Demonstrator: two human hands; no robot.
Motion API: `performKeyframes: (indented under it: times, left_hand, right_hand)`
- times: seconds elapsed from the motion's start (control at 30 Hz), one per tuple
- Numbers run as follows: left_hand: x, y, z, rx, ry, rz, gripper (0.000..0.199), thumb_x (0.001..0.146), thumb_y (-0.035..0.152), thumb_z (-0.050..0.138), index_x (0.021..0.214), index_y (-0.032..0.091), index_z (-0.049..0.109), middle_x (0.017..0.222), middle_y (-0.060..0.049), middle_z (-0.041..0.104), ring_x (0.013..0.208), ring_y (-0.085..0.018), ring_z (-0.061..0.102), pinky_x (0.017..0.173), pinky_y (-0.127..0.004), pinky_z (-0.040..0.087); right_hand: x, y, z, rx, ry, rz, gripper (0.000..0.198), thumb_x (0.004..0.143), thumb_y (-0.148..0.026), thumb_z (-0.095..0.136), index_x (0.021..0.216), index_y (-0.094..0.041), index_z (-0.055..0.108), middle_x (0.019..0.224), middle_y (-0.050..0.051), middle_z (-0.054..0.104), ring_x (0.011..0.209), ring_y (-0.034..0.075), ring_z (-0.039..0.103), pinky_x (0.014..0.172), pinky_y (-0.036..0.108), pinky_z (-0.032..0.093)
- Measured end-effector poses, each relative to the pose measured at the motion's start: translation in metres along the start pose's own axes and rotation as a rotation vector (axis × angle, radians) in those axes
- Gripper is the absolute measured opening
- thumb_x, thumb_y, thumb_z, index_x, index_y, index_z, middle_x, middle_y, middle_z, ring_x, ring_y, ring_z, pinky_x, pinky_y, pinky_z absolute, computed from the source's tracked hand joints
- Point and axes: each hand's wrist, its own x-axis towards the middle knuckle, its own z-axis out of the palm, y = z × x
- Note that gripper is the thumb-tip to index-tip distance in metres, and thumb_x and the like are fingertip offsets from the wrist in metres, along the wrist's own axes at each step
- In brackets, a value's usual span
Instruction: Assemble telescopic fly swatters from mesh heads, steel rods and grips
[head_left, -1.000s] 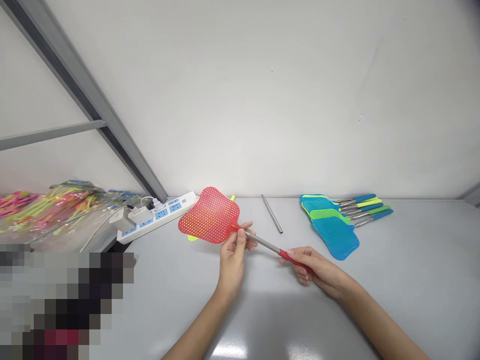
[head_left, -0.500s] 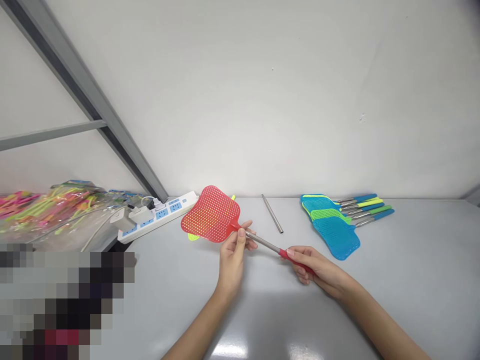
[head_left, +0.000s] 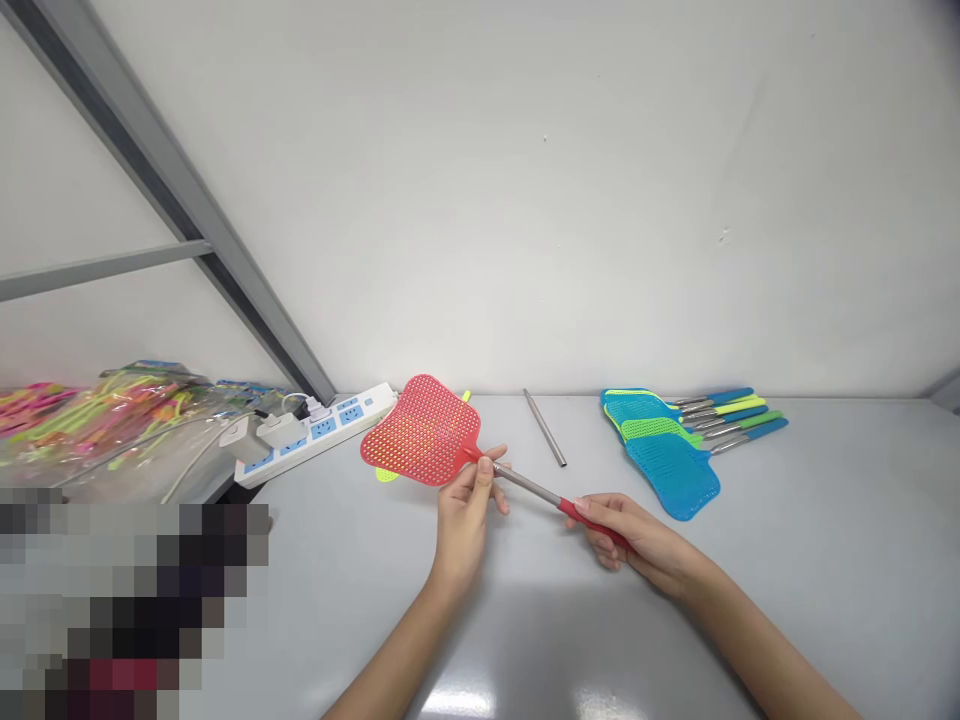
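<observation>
Landmark: loose metal rod (head_left: 545, 430), count 1.

Red fly swatter (head_left: 426, 435), count 1: held above the table (head_left: 825, 560), head left of the rod, metal shaft and red grip slanting past on the rod's near side.

Left hand (head_left: 463, 525): left of and nearer than the rod; thumb pressed on the swatter's neck, fingers behind, partly spread. Right hand (head_left: 630, 530): right of and nearer than the rod; thumb and fingers curled around the red grip.

Change over the last half second: slight. Left fingertips have spread and dropped a little; head has tipped marginally. Judged a minor adjustment of hold, with the swatter still being handled.

Yellow-green piece (head_left: 387, 475), count 1, left of the rod, mostly hidden.

Stacked swatters (head_left: 673, 470), right of the rod: 5 handles visible (3 blue, 1 yellow, 1 green).

Power strip (head_left: 324, 430), left of the rod: count 1, bearing 2 bulky adapters (head_left: 281, 430) and 1 smaller plug (head_left: 317, 410).

Bagged goods (head_left: 142, 410), far left of the rod: not countable.
</observation>
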Motion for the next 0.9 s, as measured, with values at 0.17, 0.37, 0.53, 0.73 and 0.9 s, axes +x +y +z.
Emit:
performKeyframes:
  times: [0.17, 0.37, 0.53, 0.73, 0.9]
  left_hand:
    - [-0.001, 0.002, 0.0, 0.003, -0.004, -0.024, 0.027, 0.076, 0.038, 0.048, 0.075, 0.016, 0.063, 0.049, -0.001, 0.053, 0.089, -0.018, 0.053, 0.083, -0.031, 0.033]
    - [-0.002, 0.004, 0.002, -0.062, 0.038, -0.01, 0.022, 0.075, 0.036, 0.05, 0.078, 0.016, 0.057, 0.05, 0.003, 0.051, 0.059, -0.012, 0.055, 0.073, -0.028, 0.038]
    - [-0.004, 0.008, 0.003, -0.126, 0.034, -0.018, 0.018, 0.076, 0.035, 0.049, 0.071, 0.018, 0.051, 0.071, 0.002, 0.059, 0.043, -0.006, 0.048, 0.062, -0.025, 0.039]
    - [-0.006, 0.01, 0.002, -0.226, -0.021, -0.085, 0.046, 0.079, 0.052, 0.028, 0.078, 0.015, 0.056, 0.082, -0.006, 0.063, 0.047, -0.01, 0.053, 0.062, -0.029, 0.042]
    - [0.001, 0.015, 0.0, -0.425, 0.049, -0.034, 0.04, 0.08, 0.046, 0.034, 0.087, 0.016, 0.059, 0.089, -0.006, 0.064, 0.073, -0.017, 0.06, 0.064, -0.028, 0.046]
  right_hand:
    - [-0.001, -0.001, 0.0, 0.001, -0.008, -0.004, 0.033, 0.074, -0.042, 0.051, 0.075, -0.01, 0.06, 0.042, -0.007, 0.03, 0.038, 0.004, 0.023, 0.039, 0.021, 0.021]
    - [-0.003, -0.003, 0.001, 0.011, -0.011, 0.014, 0.034, 0.072, -0.043, 0.053, 0.074, -0.011, 0.059, 0.044, -0.007, 0.029, 0.039, 0.004, 0.022, 0.039, 0.021, 0.019]
    - [-0.004, -0.006, -0.001, 0.003, -0.013, 0.032, 0.032, 0.073, -0.043, 0.052, 0.075, -0.012, 0.059, 0.044, -0.007, 0.027, 0.04, 0.005, 0.021, 0.04, 0.022, 0.018]
    - [-0.009, -0.014, -0.015, -0.103, 0.003, 0.036, 0.035, 0.072, -0.044, 0.052, 0.077, -0.011, 0.062, 0.044, -0.006, 0.029, 0.042, 0.006, 0.022, 0.042, 0.022, 0.021]
    - [-0.015, -0.022, -0.029, -0.176, 0.042, 0.051, 0.036, 0.071, -0.045, 0.053, 0.079, -0.011, 0.062, 0.042, -0.007, 0.029, 0.041, 0.005, 0.021, 0.041, 0.023, 0.02]
